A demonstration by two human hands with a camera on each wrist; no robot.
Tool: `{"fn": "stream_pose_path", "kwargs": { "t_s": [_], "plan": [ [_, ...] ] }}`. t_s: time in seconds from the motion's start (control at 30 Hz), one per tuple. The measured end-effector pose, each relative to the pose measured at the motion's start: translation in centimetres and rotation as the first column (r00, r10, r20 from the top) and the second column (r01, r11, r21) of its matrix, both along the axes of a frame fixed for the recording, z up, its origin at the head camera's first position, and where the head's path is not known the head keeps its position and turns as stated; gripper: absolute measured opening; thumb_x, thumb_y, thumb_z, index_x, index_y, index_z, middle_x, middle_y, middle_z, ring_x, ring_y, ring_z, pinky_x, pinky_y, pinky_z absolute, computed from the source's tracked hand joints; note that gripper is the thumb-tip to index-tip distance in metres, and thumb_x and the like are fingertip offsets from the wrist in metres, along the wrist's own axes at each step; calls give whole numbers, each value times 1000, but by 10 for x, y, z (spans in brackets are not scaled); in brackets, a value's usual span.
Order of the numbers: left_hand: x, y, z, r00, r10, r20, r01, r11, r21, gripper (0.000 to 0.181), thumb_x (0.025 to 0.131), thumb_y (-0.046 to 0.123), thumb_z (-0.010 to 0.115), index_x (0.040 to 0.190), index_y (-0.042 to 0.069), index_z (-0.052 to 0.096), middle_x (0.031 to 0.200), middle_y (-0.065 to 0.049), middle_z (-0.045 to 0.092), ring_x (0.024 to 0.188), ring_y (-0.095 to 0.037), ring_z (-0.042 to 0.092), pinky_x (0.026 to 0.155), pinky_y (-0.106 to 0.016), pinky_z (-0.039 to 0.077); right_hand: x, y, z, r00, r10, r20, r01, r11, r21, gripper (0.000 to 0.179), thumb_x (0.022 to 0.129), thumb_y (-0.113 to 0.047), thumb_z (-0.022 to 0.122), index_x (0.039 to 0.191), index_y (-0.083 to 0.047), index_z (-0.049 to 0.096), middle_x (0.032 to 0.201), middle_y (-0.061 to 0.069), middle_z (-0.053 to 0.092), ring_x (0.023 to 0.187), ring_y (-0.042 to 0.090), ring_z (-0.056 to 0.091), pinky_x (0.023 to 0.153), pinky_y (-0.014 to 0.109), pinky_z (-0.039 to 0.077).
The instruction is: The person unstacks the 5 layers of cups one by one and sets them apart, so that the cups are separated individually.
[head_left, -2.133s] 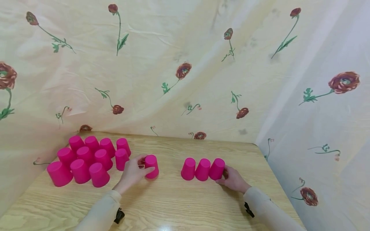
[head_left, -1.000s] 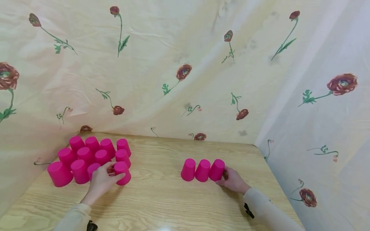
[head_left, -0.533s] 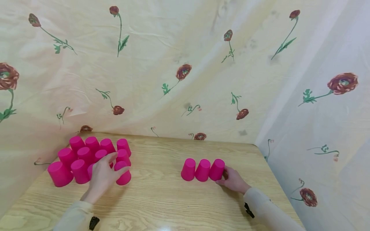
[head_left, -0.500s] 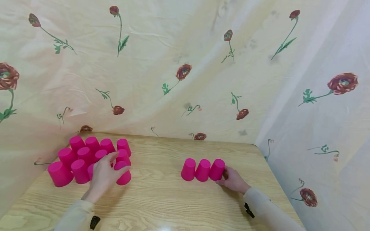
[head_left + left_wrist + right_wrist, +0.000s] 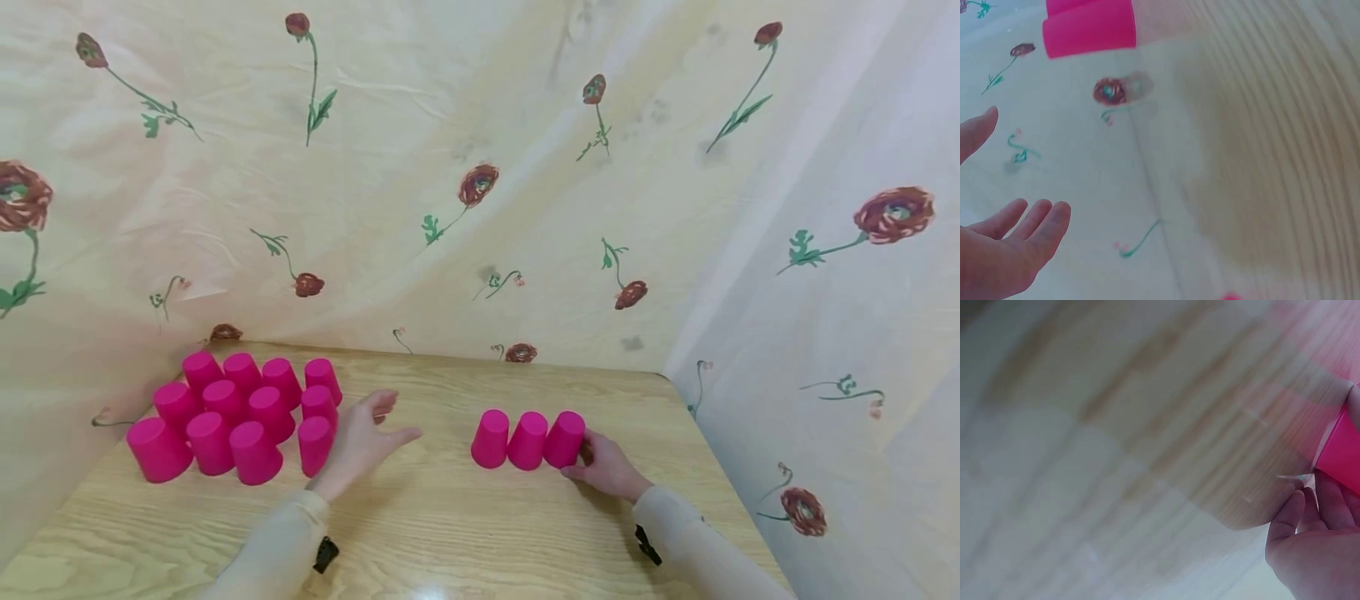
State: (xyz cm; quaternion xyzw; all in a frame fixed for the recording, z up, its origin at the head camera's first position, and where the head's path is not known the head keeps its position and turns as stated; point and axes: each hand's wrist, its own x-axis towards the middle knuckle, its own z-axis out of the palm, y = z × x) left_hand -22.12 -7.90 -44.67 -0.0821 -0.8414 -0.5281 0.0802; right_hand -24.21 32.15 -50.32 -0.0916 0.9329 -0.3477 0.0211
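Observation:
Three pink cups stand upside down in a short row in the head view: a left cup [image 5: 491, 439], a middle cup [image 5: 527, 442] and a right cup [image 5: 564, 440]. My right hand [image 5: 606, 468] holds the right cup at its outer side, thumb near the base. In the right wrist view, my fingers [image 5: 1285, 519] lie against a pink cup [image 5: 1344, 450]. My left hand [image 5: 363, 437], empty with thumb and fingers spread, hovers just right of another column of upturned pink cups, whose nearest cup [image 5: 315, 444] it partly covers.
Several more upturned pink cups [image 5: 213, 443] stand in a tight block at the table's left. The wooden table [image 5: 450, 533] ends at a flower-patterned cloth [image 5: 420, 267] behind and at the sides.
My left hand has brought a pink cup leftward to the front of the left column and let go of it. Then it has moved right, empty. My right hand stays on its cup.

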Motion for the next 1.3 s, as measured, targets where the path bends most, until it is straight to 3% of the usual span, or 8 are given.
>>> {"fn": "stream_pose_path", "kwargs": {
  "t_s": [0.33,0.73,0.97,1.1,1.3],
  "plan": [
    [-19,60,-18,993,-106,53,103,993,61,67,71,25,86,127,3,56,121,-19,58,109,-36,56,89,-44,49,-1,0,0,1000,2,1,-2,1000,-7,60,75,-12,82,127,-2,54,121,11,60,119,37,51,98,49,40],
    [-30,114,-29,982,-159,98,155,987,46,73,72,26,85,132,2,52,126,-15,56,111,-33,55,85,-41,52,-1,1,-3,1000,-9,10,9,1000,-4,63,75,-12,82,129,-2,53,124,14,58,120,39,49,98,49,40],
    [-32,125,-31,984,-153,88,150,988,32,62,73,22,85,125,3,59,112,-9,62,100,-27,59,79,-35,53,0,-1,0,1000,-5,5,5,1000,-6,61,75,-12,82,128,-2,54,123,13,59,120,39,50,98,49,40],
    [-33,123,-35,986,-143,81,142,990,11,51,73,23,85,118,8,64,102,-4,63,92,-21,60,74,-30,54,0,-2,0,1000,-10,10,10,1000,-7,62,74,-12,82,128,-3,54,122,12,59,120,38,50,98,49,40],
    [-36,114,-35,991,-115,62,115,993,-2,54,72,25,86,118,6,64,101,-4,63,91,-21,60,73,-29,54,0,-1,0,1000,-17,15,17,1000,-22,61,74,-11,83,128,-4,54,122,9,59,119,36,51,98,49,40]
  ]
}}
